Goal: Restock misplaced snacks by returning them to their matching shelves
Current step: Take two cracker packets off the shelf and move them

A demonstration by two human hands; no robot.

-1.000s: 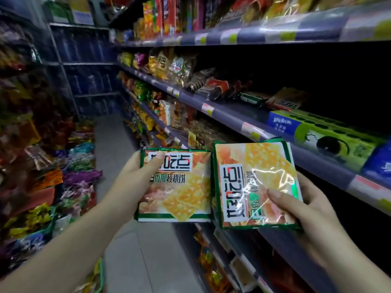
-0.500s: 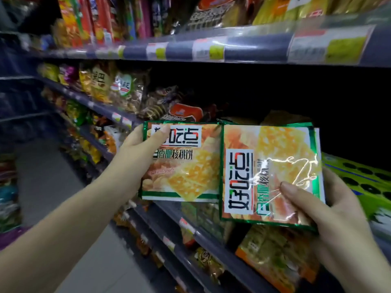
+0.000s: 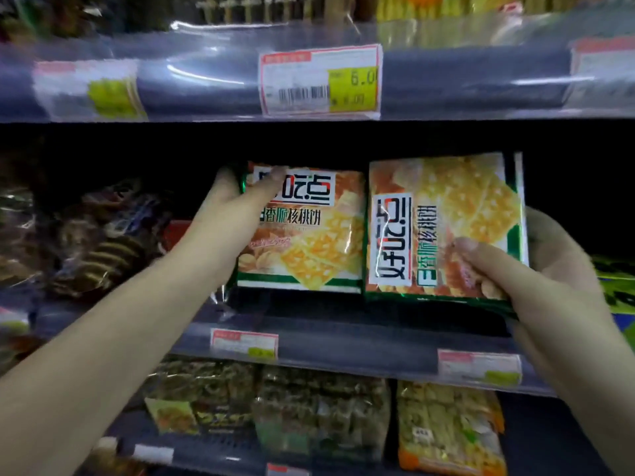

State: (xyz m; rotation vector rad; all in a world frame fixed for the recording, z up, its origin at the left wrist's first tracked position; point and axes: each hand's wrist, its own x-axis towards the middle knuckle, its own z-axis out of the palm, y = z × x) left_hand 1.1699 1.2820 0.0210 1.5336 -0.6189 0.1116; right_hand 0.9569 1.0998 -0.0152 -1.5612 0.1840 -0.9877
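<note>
Left hand [image 3: 237,204] grips the top-left corner of the left pack [image 3: 309,235], thumb across its face, while right hand [image 3: 536,269] pinches the lower right edge of the right pack [image 3: 443,221], thumb on the front; both packs are held upright, edges touching, in the dark gap above the middle shelf [image 3: 343,341]. Judged light, crinkly film bags of brittle biscuit: slippery and easily crushed, best held by the sealed edges and corners rather than squeezed across the middle. Against the earlier frames, the view has closed square onto the shelving, and the packs now sit inside the shelf opening rather than out in the aisle.
</note>
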